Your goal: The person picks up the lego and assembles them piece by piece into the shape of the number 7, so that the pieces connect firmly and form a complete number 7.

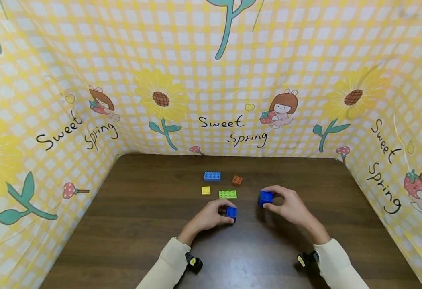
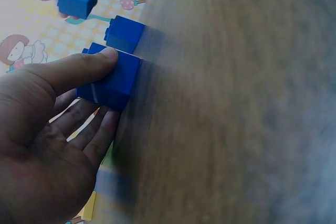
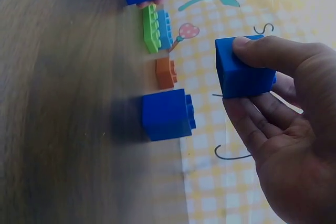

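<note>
My left hand (image 1: 209, 215) pinches a dark blue toy brick (image 1: 231, 214) between thumb and fingers, low over the table. Raised above the tabletop, a second dark blue brick (image 3: 244, 69) is gripped by my right hand (image 1: 292, 205), thumb on one side and fingers on the other. A third dark blue brick (image 3: 165, 115) stands on the table just under the raised one. From the head view it is mostly hidden behind the raised brick. Studs show on top of the left hand's brick.
Beyond my left hand lie a lime green brick (image 1: 227, 194), a small yellow brick (image 1: 205, 190), a lighter blue brick (image 1: 212, 176) and an orange-brown brick (image 1: 237, 180). The brown wooden table (image 1: 131, 216) is enclosed by a yellow checked cloth (image 1: 218, 88) at the back and sides.
</note>
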`<state>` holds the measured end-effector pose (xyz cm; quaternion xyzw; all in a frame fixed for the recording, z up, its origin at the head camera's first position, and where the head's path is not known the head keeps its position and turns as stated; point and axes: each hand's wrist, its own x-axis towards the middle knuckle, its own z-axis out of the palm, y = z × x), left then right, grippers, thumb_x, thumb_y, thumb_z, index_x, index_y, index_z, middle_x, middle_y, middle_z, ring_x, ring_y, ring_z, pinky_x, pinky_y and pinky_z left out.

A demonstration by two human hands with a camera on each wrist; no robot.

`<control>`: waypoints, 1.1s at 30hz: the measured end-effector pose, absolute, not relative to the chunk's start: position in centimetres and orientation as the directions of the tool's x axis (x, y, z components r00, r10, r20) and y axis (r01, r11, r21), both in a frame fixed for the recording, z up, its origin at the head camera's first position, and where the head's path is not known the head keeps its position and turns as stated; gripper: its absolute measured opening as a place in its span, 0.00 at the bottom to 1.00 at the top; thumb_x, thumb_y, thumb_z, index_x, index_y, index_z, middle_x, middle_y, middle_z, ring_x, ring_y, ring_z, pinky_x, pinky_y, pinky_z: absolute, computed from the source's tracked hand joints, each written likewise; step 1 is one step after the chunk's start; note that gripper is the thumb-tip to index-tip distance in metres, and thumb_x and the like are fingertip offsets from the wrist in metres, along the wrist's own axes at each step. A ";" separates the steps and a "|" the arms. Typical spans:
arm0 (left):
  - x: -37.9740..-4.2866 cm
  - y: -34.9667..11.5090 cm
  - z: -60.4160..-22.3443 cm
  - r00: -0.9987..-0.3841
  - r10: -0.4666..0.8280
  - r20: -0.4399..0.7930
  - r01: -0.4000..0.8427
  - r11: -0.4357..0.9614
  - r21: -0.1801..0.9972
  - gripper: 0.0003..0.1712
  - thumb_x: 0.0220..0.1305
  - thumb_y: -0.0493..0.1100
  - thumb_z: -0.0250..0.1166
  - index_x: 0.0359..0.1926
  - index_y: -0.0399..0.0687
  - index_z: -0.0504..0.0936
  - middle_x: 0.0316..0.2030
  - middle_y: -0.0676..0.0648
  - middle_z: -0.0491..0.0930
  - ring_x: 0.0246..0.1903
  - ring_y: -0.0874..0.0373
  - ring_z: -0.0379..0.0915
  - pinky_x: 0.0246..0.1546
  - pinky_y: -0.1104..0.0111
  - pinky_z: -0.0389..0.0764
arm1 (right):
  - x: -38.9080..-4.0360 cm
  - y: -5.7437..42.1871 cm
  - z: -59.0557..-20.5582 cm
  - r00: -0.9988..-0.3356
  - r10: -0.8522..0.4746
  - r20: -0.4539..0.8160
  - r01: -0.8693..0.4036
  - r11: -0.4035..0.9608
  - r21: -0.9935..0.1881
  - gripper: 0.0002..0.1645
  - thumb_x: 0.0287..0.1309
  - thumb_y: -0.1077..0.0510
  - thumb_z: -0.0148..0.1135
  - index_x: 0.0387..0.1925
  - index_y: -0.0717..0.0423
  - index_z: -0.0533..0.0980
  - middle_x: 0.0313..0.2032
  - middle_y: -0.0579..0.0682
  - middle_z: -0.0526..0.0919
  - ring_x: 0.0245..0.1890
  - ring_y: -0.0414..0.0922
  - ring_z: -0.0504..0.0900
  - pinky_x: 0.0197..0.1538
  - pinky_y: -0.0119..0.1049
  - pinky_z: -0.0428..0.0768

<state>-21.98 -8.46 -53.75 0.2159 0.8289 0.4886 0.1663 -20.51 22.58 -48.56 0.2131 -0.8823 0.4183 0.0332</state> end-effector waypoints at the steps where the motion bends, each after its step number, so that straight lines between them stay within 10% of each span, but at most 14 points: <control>1: -21.9 -8.4 -53.8 -0.852 0.519 -0.066 0.191 0.426 0.884 0.20 0.65 0.40 0.77 0.58 0.51 0.86 0.52 0.46 0.85 0.51 0.53 0.82 0.56 0.55 0.85 | -20.4 22.4 -48.5 -0.905 -0.353 0.237 -0.407 0.559 -0.723 0.25 0.61 0.58 0.79 0.58 0.54 0.83 0.51 0.53 0.90 0.50 0.52 0.88 0.54 0.60 0.86; 33: -22.3 -8.0 -53.8 -0.858 0.513 -0.029 0.216 0.411 0.886 0.19 0.66 0.41 0.77 0.57 0.49 0.86 0.49 0.47 0.87 0.50 0.55 0.83 0.56 0.56 0.85 | -21.3 18.3 -46.4 -0.855 -0.467 0.224 -0.464 0.499 -0.732 0.25 0.64 0.56 0.77 0.60 0.50 0.82 0.53 0.50 0.88 0.49 0.51 0.87 0.52 0.60 0.87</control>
